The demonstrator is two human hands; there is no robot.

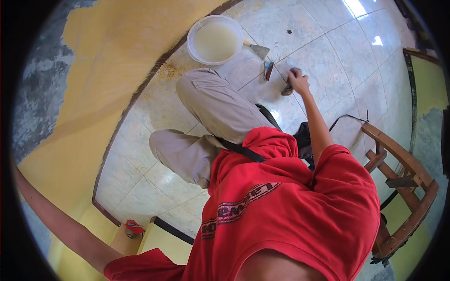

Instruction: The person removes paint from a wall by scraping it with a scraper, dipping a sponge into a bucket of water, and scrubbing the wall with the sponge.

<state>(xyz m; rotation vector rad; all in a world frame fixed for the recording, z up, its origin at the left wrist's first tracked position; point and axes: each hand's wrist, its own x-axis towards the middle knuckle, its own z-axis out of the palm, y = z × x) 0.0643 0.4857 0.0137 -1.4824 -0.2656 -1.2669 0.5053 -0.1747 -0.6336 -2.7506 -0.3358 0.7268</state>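
Observation:
My right hand reaches down to the tiled floor, its fingers wrapped round a small, dark, elongated object whose kind I cannot make out. Just left of that hand, a small bluish-and-red flat piece with a dark edge rests on the tiles. Beside it lies a putty knife with a wooden handle, close to a white round tub of cloudy pale liquid. My left arm stretches out to the yellow wall, and the hand itself is beyond the frame's left edge.
Grey patches show where the wall's yellow paint is gone. Scrapings lie along the dark skirting. A wooden frame stands at the right, near a black strap. A red-topped tin sits at lower left. My bent knees are on the floor.

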